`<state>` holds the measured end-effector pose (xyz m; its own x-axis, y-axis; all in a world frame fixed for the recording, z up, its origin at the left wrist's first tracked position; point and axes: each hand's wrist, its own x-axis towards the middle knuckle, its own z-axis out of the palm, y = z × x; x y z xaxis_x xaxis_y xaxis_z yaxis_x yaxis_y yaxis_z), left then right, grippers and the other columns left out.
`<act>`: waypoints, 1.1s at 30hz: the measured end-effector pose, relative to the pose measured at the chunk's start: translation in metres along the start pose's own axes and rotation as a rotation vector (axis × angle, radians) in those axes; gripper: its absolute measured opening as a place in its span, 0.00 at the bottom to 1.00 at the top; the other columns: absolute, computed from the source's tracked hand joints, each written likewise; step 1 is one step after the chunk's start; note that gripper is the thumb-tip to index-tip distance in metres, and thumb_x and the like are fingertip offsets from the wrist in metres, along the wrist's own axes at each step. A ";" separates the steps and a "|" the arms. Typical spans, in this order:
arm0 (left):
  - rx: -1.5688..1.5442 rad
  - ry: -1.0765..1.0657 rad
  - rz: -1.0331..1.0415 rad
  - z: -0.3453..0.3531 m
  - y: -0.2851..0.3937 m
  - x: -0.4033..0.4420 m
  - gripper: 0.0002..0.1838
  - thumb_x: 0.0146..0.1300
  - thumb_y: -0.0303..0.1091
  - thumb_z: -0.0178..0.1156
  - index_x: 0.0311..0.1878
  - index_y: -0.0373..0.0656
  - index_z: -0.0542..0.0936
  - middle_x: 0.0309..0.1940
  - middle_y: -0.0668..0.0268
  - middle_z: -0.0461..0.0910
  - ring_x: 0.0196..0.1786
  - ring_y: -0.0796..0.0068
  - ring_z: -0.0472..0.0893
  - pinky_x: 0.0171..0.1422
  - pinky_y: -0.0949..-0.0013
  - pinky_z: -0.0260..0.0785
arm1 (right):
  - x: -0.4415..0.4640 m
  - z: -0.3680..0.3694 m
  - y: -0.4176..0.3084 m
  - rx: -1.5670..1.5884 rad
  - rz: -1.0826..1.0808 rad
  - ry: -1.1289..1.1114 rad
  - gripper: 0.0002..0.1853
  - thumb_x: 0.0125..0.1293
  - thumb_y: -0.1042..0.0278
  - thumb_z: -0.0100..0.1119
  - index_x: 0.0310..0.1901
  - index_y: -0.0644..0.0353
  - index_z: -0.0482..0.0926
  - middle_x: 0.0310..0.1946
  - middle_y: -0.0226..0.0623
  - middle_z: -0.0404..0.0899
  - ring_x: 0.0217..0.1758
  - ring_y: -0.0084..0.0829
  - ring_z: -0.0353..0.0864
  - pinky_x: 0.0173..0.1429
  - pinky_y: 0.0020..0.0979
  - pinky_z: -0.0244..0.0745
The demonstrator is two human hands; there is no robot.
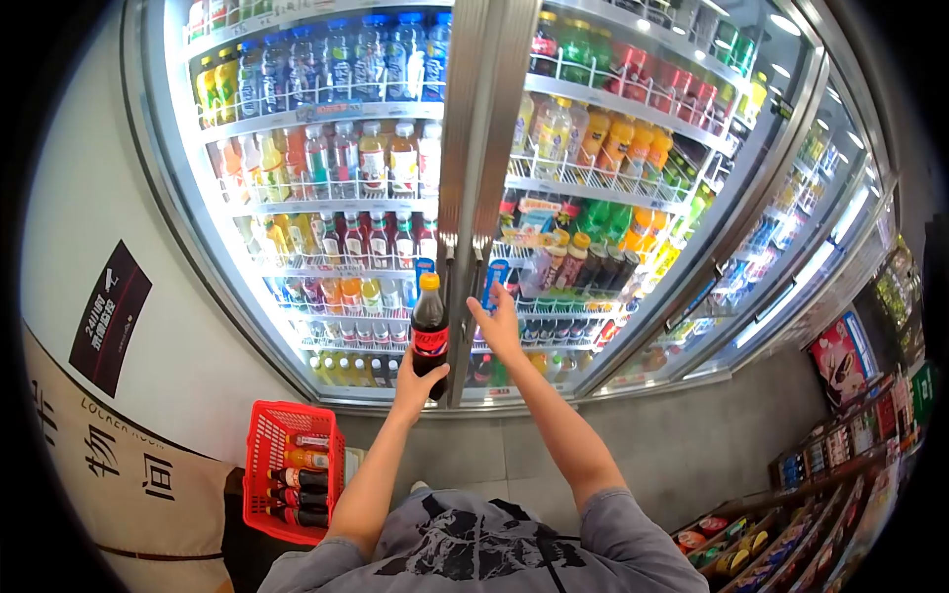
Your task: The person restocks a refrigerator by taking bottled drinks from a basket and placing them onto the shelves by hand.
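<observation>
My left hand (416, 383) is wrapped round the lower part of a cola bottle (429, 318). The bottle is dark, with a yellow cap and a red and black label, and it stands nearly upright in front of the fridge doors. To its right, my right hand (500, 326) is raised with fingers apart at the edge of the right glass door, by the blue sticker (497, 276) near the handle. Whether its fingertips touch the door cannot be made out. Both fridge doors look closed, with their metal frames (473, 148) side by side in the middle.
A red basket (254, 465) with several bottles lying in it stands on the floor at lower left. Shelves of drinks (326, 117) fill the fridge behind the glass. Snack racks (791, 504) stand at lower right, and a white wall (188, 326) is on the left.
</observation>
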<state>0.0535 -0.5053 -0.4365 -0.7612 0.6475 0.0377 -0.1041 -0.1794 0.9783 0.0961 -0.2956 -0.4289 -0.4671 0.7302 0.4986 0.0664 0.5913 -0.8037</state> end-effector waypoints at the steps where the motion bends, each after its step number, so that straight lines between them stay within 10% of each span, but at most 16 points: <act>1: 0.002 -0.014 0.012 -0.005 0.003 0.003 0.34 0.53 0.27 0.72 0.64 0.39 0.69 0.53 0.61 0.79 0.56 0.70 0.78 0.63 0.66 0.68 | 0.011 0.009 0.000 0.014 0.056 -0.009 0.39 0.62 0.46 0.68 0.63 0.71 0.68 0.56 0.54 0.74 0.56 0.45 0.76 0.63 0.40 0.69; 5: 0.013 -0.038 0.019 -0.020 0.009 0.017 0.35 0.53 0.27 0.71 0.64 0.39 0.69 0.54 0.61 0.78 0.56 0.70 0.77 0.64 0.65 0.67 | 0.042 0.030 -0.022 0.286 0.207 -0.016 0.29 0.66 0.44 0.64 0.49 0.69 0.78 0.37 0.39 0.84 0.40 0.29 0.83 0.50 0.30 0.75; 11: -0.025 -0.089 -0.009 -0.022 0.018 0.031 0.37 0.53 0.28 0.72 0.67 0.40 0.67 0.55 0.61 0.78 0.59 0.70 0.76 0.67 0.65 0.65 | 0.072 0.048 0.012 0.329 0.363 -0.214 0.25 0.69 0.46 0.61 0.25 0.61 0.73 0.20 0.25 0.71 0.26 0.17 0.69 0.33 0.26 0.63; 26: -0.044 -0.172 -0.046 -0.057 -0.003 0.021 0.38 0.53 0.27 0.71 0.68 0.39 0.66 0.56 0.60 0.77 0.58 0.70 0.76 0.66 0.66 0.65 | 0.057 0.065 -0.021 0.175 0.469 0.167 0.15 0.64 0.63 0.55 0.26 0.69 0.75 0.19 0.30 0.72 0.25 0.21 0.67 0.32 0.32 0.63; 33: -0.138 -0.118 -0.112 -0.051 -0.013 0.009 0.37 0.54 0.28 0.72 0.67 0.39 0.67 0.54 0.62 0.78 0.56 0.70 0.77 0.64 0.66 0.67 | -0.014 0.026 -0.025 0.295 0.439 0.188 0.16 0.61 0.67 0.58 0.18 0.59 0.68 0.14 0.18 0.62 0.19 0.14 0.57 0.24 0.28 0.50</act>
<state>0.0154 -0.5348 -0.4595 -0.6604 0.7499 -0.0376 -0.2767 -0.1965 0.9407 0.0783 -0.3297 -0.4239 -0.2837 0.9508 0.1244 -0.0427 0.1171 -0.9922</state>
